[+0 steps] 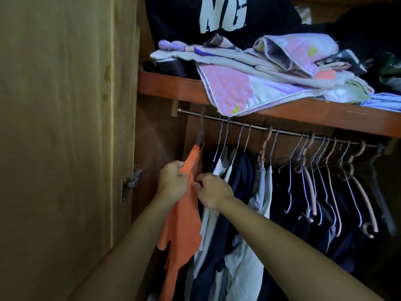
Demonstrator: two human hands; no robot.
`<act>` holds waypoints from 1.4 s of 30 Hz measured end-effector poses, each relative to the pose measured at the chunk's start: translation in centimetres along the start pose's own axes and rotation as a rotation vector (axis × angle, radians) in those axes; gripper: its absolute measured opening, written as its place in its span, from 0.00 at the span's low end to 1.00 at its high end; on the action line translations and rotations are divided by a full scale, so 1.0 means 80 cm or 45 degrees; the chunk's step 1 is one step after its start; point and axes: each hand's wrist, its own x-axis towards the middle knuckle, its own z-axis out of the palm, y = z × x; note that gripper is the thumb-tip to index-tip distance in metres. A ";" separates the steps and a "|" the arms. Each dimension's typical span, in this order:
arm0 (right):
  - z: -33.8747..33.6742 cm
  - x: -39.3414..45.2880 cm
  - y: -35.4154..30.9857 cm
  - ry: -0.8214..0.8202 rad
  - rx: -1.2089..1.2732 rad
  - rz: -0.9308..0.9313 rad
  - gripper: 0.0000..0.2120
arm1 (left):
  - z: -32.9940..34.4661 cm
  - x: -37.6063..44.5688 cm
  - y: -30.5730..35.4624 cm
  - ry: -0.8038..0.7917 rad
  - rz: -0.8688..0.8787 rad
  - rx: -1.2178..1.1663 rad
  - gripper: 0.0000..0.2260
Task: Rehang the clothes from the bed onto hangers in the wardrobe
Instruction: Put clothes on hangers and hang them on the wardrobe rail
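Note:
An orange garment (183,224) hangs on a dark hanger (200,131) hooked over the metal rail (249,125) at the wardrobe's far left. My left hand (172,181) grips the garment's left shoulder edge. My right hand (211,191) pinches the cloth on its right side. White, grey and navy clothes (238,192) hang just to the right of it. Several empty wire and pink hangers (325,177) hang further right on the rail.
The open wardrobe door (65,137) stands close on the left, with a hinge (130,183) at hand height. A wooden shelf (173,86) above the rail holds folded linens (271,68) that overhang its edge, and a dark garment with white letters (217,16).

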 end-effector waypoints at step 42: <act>-0.159 -0.244 0.152 -0.403 -0.209 0.256 0.15 | 0.087 -0.153 0.149 -1.394 0.315 0.952 0.22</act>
